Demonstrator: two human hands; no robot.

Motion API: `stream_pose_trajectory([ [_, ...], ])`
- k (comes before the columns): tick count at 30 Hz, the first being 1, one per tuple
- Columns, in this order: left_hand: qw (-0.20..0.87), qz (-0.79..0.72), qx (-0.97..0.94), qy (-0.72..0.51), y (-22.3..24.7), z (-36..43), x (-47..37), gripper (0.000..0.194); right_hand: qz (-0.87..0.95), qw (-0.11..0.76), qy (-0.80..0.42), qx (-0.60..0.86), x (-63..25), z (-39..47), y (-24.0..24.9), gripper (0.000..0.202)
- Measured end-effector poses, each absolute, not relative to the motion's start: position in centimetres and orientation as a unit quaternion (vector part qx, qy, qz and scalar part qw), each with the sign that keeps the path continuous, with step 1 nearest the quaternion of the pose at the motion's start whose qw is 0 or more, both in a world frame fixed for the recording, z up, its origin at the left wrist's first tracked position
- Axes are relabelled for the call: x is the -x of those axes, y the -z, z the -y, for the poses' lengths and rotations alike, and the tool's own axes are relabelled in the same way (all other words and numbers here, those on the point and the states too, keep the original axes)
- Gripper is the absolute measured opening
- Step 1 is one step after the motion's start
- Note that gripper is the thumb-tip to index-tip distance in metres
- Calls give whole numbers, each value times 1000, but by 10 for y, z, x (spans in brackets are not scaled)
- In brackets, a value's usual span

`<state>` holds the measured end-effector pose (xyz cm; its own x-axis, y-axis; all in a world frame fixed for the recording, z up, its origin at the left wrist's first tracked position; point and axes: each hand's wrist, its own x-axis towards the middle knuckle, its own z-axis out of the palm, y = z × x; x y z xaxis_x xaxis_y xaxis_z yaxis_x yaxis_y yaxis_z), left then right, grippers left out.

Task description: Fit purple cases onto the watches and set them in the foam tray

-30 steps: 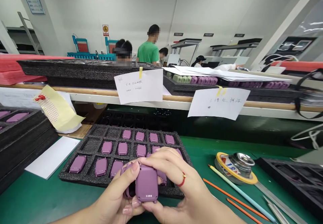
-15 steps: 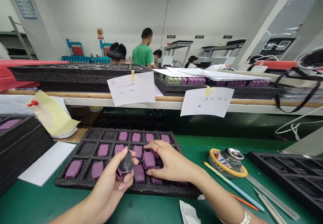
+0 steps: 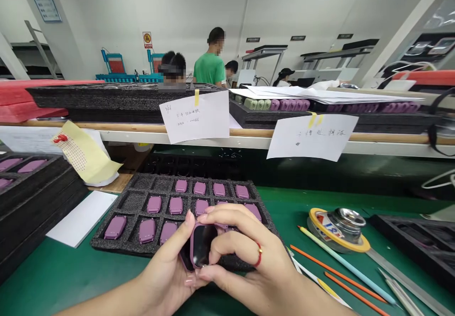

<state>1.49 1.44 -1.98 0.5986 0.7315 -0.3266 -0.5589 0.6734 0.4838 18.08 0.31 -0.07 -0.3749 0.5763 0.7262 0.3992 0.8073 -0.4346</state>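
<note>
Both hands hold one purple watch body (image 3: 201,245) with a dark glossy screen facing me, just above the near edge of a black foam tray (image 3: 135,202). My left hand (image 3: 170,271) cups it from below and the left, thumb along its side. My right hand (image 3: 245,254), with a red ring, pinches its top and right side. The tray's pockets hold several more purple watch bodies (image 3: 154,204), backs up.
On the green mat to the right lie orange and blue sticks (image 3: 341,268), a metal ruler (image 3: 398,278) and a tape roll with a metal weight (image 3: 339,228). Black foam trays stand at left (image 3: 31,188) and right (image 3: 419,245). A shelf with paper notes (image 3: 197,116) runs above; people work beyond.
My right hand came back from the tray to the watch body in my left hand. The watch body, back up a second ago, now shows its screen.
</note>
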Motion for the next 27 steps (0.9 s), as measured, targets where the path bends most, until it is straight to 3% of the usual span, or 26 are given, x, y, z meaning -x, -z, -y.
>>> stream_pose_trajectory([
  [4, 880, -243, -188, -362, 19, -14, -16, 42, 784, 542, -81, 292, -181, -2, -4, 12],
  [8, 876, -243, -223, -351, 15, -12, -15, 45, 652, 658, -208, 314, -187, -1, -9, 12],
  [11, 876, -237, -234, -348, 11, -11, -14, 45, 604, 685, -267, 309, -191, 0, -11, 9],
  [13, 876, -232, -236, -350, 10, -11, -14, 44, 619, 677, -258, 304, -193, 0, -12, 7],
  [16, 877, -223, -240, -352, 10, -12, -13, 44, 652, 664, -200, 308, -196, -2, -13, 23],
  [22, 873, -219, -245, -360, 11, -13, -12, 43, 779, 568, 0, 267, -209, 3, -17, 34],
  [27, 872, -220, -246, -361, 10, -12, -10, 44, 839, 478, 0, 261, -202, 17, -10, 27],
])
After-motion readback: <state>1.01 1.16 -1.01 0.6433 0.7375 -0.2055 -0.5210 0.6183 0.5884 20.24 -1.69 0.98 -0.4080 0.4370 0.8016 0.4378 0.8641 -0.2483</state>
